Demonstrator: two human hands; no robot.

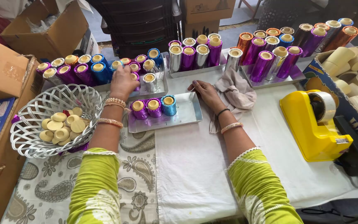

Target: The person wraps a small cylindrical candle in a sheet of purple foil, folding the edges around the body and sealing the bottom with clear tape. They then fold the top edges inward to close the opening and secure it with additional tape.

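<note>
Your left hand point(123, 81) grasps a purple foil-wrapped tube point(135, 77); your right hand point(204, 92) rests released on the steel tray point(187, 112) holding 3 tubes.

Your near tray point(189, 114) lies dead centre with three foil cups point(154, 108) standing in its nine o'clock end. At twelve o'clock sit further trays of cups point(195, 56). The woven basket point(34, 112) rests at nine o'clock, holding caps point(61, 128). A cloth point(237, 93) lies at one o'clock, just beside the near tray; the tape dispenser point(311, 124) stands at three o'clock, a box of tubes point(353, 66) behind it
</note>
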